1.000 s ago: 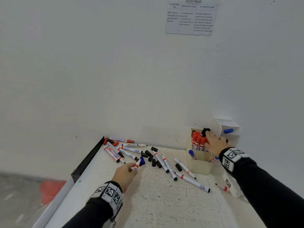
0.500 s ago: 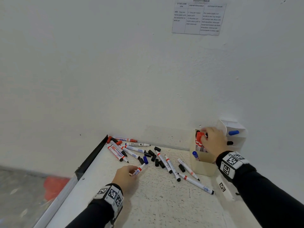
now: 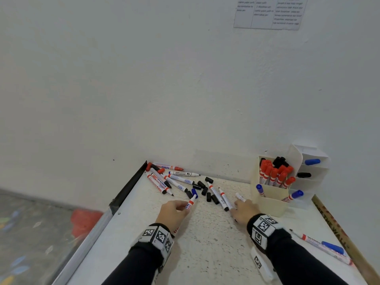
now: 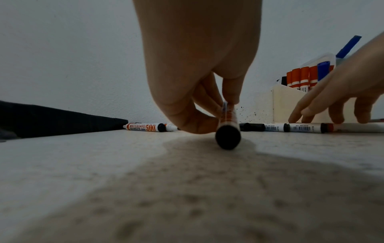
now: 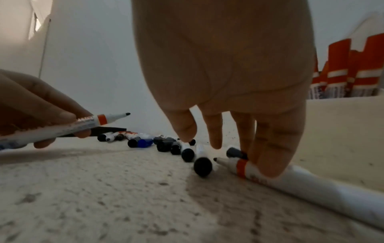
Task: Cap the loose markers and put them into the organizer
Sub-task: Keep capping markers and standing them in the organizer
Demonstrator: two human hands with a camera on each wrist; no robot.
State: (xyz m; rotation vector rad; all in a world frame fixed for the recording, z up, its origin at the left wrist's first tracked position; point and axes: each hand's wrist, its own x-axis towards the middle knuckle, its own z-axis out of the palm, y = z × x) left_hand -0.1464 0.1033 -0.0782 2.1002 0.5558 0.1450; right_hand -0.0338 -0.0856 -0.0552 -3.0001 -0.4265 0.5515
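Note:
My left hand pinches an uncapped white marker with a red band, its tip pointing away near a loose blue cap. The left wrist view shows its black rear end just above the table. My right hand is down on the table left of the cream organizer. Its straight fingers rest on an uncapped marker lying there. Several black caps and uncapped markers lie between the hands. Red-capped markers stand in the organizer.
More markers are heaped at the far left by the table's black edge. A blue-capped marker lies at the near right beside a wooden strip. The organizer's white tiered back holds blue and black markers. The wall rises right behind.
My right hand has left the organizer and come down onto the markers on the table beside it. My left hand still holds its marker and has barely moved.

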